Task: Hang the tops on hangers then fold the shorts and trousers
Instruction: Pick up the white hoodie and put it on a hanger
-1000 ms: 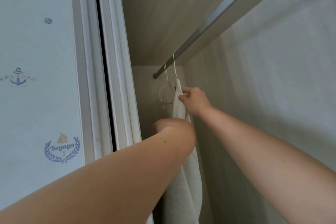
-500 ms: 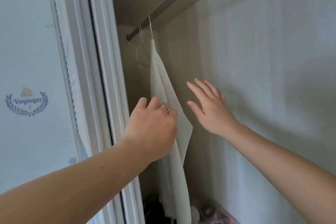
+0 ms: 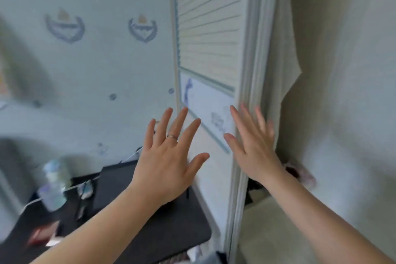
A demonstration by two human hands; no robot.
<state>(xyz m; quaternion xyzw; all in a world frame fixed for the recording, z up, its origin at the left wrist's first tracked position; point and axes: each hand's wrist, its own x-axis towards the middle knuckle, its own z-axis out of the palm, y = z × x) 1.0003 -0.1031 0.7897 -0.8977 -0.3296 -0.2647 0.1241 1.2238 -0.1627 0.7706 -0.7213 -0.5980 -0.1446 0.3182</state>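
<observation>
– Both hands are raised in the head view, yes?

– Yes. The left hand (image 3: 167,156) is in front of the wardrobe door (image 3: 210,28), with the fingers straight and spread wide, and it holds nothing. A thin ring (image 3: 172,136) sits on one finger.

– And the other one?

– The right hand (image 3: 255,152) is flat and spread too, with nothing in it. It is before the frame at the edge of the door. Whether it touches the frame I cannot tell, because the picture is blurred.

– Where is the garment?

– The white top (image 3: 282,53) hangs inside the wardrobe, just behind the door frame. It is higher than the right hand and apart from both hands. Its upper end runs out of the picture.

– What stands around?

– The door has slats in its upper part and a plain panel below. Left of it is wallpaper (image 3: 96,66) with blue wreath emblems. Under the left arm is a dark table (image 3: 150,225), and on its left part stands a blurred clear bottle (image 3: 53,184). Low in the wardrobe, near the right wrist, lies something dark and pinkish (image 3: 300,174), too blurred to name
</observation>
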